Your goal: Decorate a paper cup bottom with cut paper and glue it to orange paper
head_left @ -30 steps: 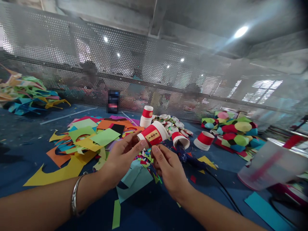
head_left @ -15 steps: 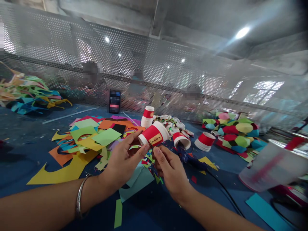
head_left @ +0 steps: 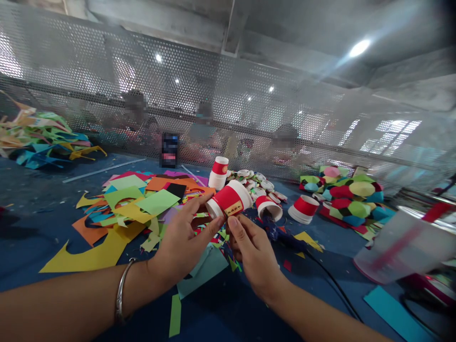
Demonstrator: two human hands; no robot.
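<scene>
My left hand [head_left: 185, 237] is closed around the base end of a red-and-white paper cup [head_left: 233, 192], which lies tilted on its side in the air with its wide rim to the right. A tan label with dark characters shows low on the cup's red band. My right hand [head_left: 254, 251] is closed in a pinch, thumb and forefinger at the cup's lower side by the label; what lies between those fingertips is hidden. Just beyond, a second paper cup [head_left: 269, 209] lies on its side with its mouth at the tip of a dark blue corded tool [head_left: 288, 237].
Cut coloured paper [head_left: 124, 194] is heaped left of centre on the blue table. Stacked cups [head_left: 218, 173] and another red-banded cup [head_left: 303, 209] stand behind. A plastic drink cup [head_left: 402, 247] with a straw is at right. A perforated metal screen [head_left: 199, 80] closes off the back.
The paper cup has rolled slightly in my fingers, so its label sits lower and further right. Both hands have hardly moved otherwise.
</scene>
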